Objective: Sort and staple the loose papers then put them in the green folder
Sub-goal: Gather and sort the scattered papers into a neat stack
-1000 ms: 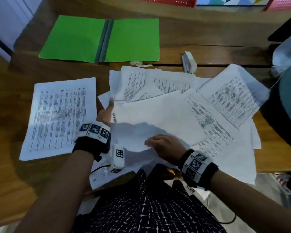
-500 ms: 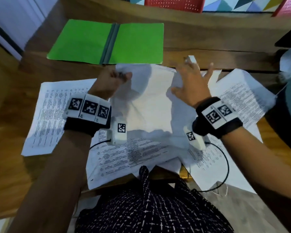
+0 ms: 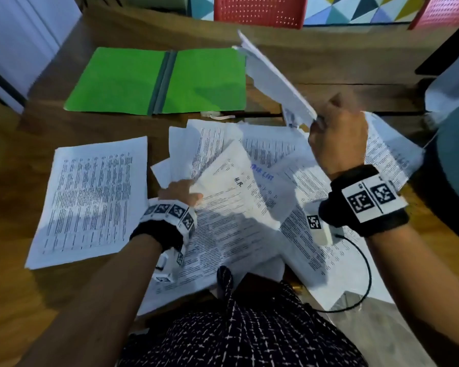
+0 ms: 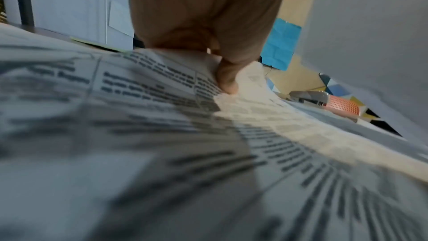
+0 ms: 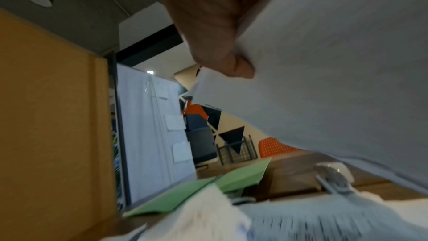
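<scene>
Loose printed papers (image 3: 252, 154) lie in an untidy heap on the wooden table (image 3: 96, 123). My right hand (image 3: 338, 133) grips a blank white sheet (image 3: 273, 80), also seen as the sheet (image 5: 324, 80), and holds it raised and tilted above the heap. My left hand (image 3: 179, 193) pinches the edge of a printed sheet (image 3: 228, 186) marked "H.R."; the thumb (image 4: 225, 78) lies on top of the printed sheet (image 4: 162, 135). The green folder (image 3: 157, 80) lies open at the far side. A stapler (image 5: 331, 179) sits behind the heap, mostly hidden in the head view.
A separate pile of printed pages (image 3: 90, 197) lies to the left of the heap. Red chairs (image 3: 260, 9) stand beyond the far edge. A teal object (image 3: 456, 176) is at the right. A small white item (image 3: 217, 116) lies by the folder's near edge.
My right hand closed on the white sheet and lifted it up and to the right. My left hand dropped back toward me and took hold of a printed sheet in the heap.
</scene>
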Demonstrator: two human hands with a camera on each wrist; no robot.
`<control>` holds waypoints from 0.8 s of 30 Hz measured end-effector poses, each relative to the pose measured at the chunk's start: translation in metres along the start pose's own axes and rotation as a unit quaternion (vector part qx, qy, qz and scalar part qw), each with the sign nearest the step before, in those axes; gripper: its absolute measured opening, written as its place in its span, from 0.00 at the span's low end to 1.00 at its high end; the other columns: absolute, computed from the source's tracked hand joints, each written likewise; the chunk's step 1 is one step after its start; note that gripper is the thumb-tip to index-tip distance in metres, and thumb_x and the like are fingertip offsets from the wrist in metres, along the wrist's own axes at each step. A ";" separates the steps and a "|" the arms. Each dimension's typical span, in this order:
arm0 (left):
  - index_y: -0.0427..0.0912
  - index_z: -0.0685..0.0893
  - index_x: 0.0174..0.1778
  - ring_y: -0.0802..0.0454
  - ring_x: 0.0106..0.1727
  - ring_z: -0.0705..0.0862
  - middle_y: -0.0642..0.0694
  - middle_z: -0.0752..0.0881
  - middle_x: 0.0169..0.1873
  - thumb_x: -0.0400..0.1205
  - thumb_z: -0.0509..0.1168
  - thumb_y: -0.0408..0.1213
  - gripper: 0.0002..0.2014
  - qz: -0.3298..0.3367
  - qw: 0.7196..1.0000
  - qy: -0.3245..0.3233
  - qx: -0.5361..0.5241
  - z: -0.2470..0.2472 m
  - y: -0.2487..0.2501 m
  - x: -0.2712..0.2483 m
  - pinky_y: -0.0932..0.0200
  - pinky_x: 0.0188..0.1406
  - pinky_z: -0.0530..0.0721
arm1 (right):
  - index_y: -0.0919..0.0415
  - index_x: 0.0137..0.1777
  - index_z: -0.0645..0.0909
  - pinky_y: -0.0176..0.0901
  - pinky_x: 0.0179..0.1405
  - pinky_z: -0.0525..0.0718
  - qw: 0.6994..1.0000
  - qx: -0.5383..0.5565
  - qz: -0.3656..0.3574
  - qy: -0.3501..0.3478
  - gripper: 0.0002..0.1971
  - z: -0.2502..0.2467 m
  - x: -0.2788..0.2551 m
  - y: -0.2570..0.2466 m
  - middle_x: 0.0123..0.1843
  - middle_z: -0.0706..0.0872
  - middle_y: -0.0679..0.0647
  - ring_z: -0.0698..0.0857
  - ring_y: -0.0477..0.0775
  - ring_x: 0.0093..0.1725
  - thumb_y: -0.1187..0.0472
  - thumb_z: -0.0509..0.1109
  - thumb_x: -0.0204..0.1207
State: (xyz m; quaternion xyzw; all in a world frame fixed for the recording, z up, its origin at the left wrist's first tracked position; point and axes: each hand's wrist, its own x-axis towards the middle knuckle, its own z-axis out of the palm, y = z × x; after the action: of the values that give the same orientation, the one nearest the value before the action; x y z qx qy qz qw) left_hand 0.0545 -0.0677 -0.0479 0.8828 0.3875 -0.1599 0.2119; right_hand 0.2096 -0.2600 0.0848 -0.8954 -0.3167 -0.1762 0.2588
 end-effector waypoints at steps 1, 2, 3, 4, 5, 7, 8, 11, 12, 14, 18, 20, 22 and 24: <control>0.42 0.70 0.75 0.38 0.75 0.70 0.37 0.72 0.75 0.82 0.61 0.46 0.25 -0.002 0.999 0.026 -0.033 -0.001 0.000 0.002 0.48 0.74 0.66 | 0.62 0.61 0.83 0.46 0.32 0.68 0.999 -0.007 0.006 -0.031 0.20 0.003 -0.006 -0.003 0.49 0.81 0.70 0.81 0.71 0.41 0.72 0.61 0.71; 0.39 0.71 0.74 0.37 0.75 0.70 0.35 0.73 0.75 0.84 0.59 0.43 0.23 -0.011 0.996 0.064 -0.066 -0.003 0.000 0.003 0.48 0.74 0.67 | 0.60 0.65 0.81 0.48 0.32 0.70 0.997 -0.019 0.006 -0.068 0.22 0.006 -0.013 -0.006 0.53 0.80 0.69 0.82 0.71 0.42 0.73 0.61 0.72; 0.36 0.73 0.72 0.35 0.74 0.72 0.34 0.74 0.73 0.85 0.57 0.40 0.21 -0.025 0.989 0.102 -0.102 -0.005 0.001 0.005 0.48 0.73 0.68 | 0.58 0.68 0.78 0.50 0.34 0.74 0.993 -0.038 0.005 -0.112 0.24 0.008 -0.020 -0.011 0.56 0.79 0.69 0.83 0.71 0.43 0.73 0.61 0.73; 0.32 0.76 0.69 0.33 0.71 0.74 0.31 0.76 0.71 0.85 0.55 0.38 0.19 -0.044 0.981 0.125 -0.139 -0.009 0.004 0.006 0.47 0.70 0.70 | 0.57 0.70 0.76 0.53 0.36 0.78 0.985 -0.057 0.001 -0.164 0.25 0.014 -0.027 -0.016 0.59 0.78 0.67 0.84 0.72 0.46 0.72 0.61 0.73; 0.28 0.78 0.65 0.32 0.68 0.76 0.28 0.79 0.67 0.85 0.54 0.35 0.18 -0.060 0.975 0.135 -0.168 -0.012 0.005 0.008 0.47 0.66 0.74 | 0.56 0.71 0.73 0.53 0.39 0.79 0.973 -0.070 -0.002 -0.221 0.25 0.020 -0.036 -0.021 0.61 0.77 0.66 0.84 0.71 0.49 0.71 0.62 0.74; 0.24 0.80 0.59 0.30 0.62 0.80 0.25 0.82 0.61 0.85 0.53 0.35 0.18 -0.094 0.962 0.127 -0.225 -0.014 0.005 0.012 0.46 0.59 0.77 | 0.58 0.71 0.71 0.52 0.43 0.79 0.944 -0.078 -0.004 -0.321 0.23 0.037 -0.052 -0.029 0.63 0.75 0.64 0.84 0.70 0.53 0.68 0.62 0.75; 0.24 0.80 0.61 0.29 0.63 0.80 0.25 0.81 0.62 0.85 0.54 0.37 0.19 -0.112 0.952 0.113 -0.263 -0.014 0.004 0.014 0.45 0.61 0.78 | 0.60 0.71 0.70 0.52 0.45 0.79 0.930 -0.072 -0.003 -0.361 0.22 0.048 -0.059 -0.033 0.64 0.74 0.64 0.83 0.70 0.54 0.66 0.62 0.76; 0.26 0.77 0.65 0.32 0.68 0.77 0.27 0.78 0.68 0.86 0.52 0.43 0.23 -0.142 0.925 0.059 -0.348 -0.009 0.006 0.015 0.47 0.68 0.75 | 0.65 0.74 0.65 0.51 0.50 0.78 0.879 -0.062 0.007 -0.472 0.24 0.081 -0.075 -0.042 0.71 0.70 0.66 0.80 0.68 0.62 0.56 0.60 0.80; 0.28 0.78 0.64 0.34 0.69 0.76 0.29 0.77 0.69 0.86 0.51 0.46 0.24 -0.142 0.913 0.043 -0.380 -0.007 0.009 0.014 0.48 0.69 0.74 | 0.65 0.75 0.64 0.51 0.54 0.79 0.863 -0.060 -0.004 -0.502 0.25 0.092 -0.080 -0.045 0.73 0.69 0.66 0.79 0.67 0.64 0.55 0.60 0.81; 0.31 0.76 0.67 0.35 0.71 0.75 0.30 0.76 0.70 0.84 0.53 0.53 0.28 -0.145 0.884 0.021 -0.443 -0.004 0.016 0.010 0.48 0.73 0.72 | 0.68 0.72 0.68 0.50 0.55 0.80 0.838 -0.051 -0.051 -0.540 0.23 0.109 -0.088 -0.052 0.68 0.77 0.67 0.81 0.64 0.62 0.54 0.59 0.81; 0.26 0.81 0.37 0.39 0.53 0.81 0.25 0.81 0.50 0.80 0.66 0.37 0.14 -0.106 0.918 0.049 -0.379 0.005 0.017 0.005 0.49 0.49 0.75 | 0.64 0.37 0.78 0.41 0.40 0.76 0.802 0.047 -0.033 -0.594 0.16 0.114 -0.083 -0.044 0.33 0.80 0.56 0.81 0.56 0.40 0.51 0.65 0.78; 0.20 0.81 0.41 0.33 0.53 0.82 0.22 0.82 0.49 0.79 0.66 0.31 0.13 -0.081 0.926 0.069 -0.363 0.002 0.015 0.003 0.45 0.50 0.77 | 0.63 0.60 0.80 0.49 0.64 0.79 0.838 0.086 0.057 -0.535 0.21 0.109 -0.064 -0.026 0.60 0.83 0.61 0.79 0.59 0.63 0.46 0.66 0.76; 0.20 0.80 0.56 0.29 0.61 0.81 0.23 0.83 0.57 0.80 0.66 0.32 0.17 -0.048 0.927 0.084 -0.362 -0.003 0.011 0.003 0.46 0.55 0.78 | 0.61 0.76 0.65 0.62 0.76 0.68 0.908 0.044 0.153 -0.389 0.34 0.101 -0.041 -0.004 0.78 0.68 0.62 0.66 0.63 0.77 0.46 0.68 0.74; 0.27 0.79 0.64 0.34 0.65 0.80 0.29 0.83 0.63 0.80 0.66 0.34 0.19 -0.025 0.914 0.094 -0.393 -0.008 0.008 0.002 0.54 0.55 0.74 | 0.60 0.79 0.58 0.64 0.76 0.67 0.915 0.036 0.222 -0.334 0.39 0.093 -0.027 0.016 0.79 0.66 0.63 0.65 0.66 0.78 0.49 0.71 0.73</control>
State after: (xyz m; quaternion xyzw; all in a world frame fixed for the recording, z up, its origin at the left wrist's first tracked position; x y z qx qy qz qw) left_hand 0.0628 -0.0677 -0.0401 0.7290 0.4596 0.0839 0.5003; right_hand 0.2142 -0.2304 -0.0084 -0.9395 -0.1837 0.2066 0.2024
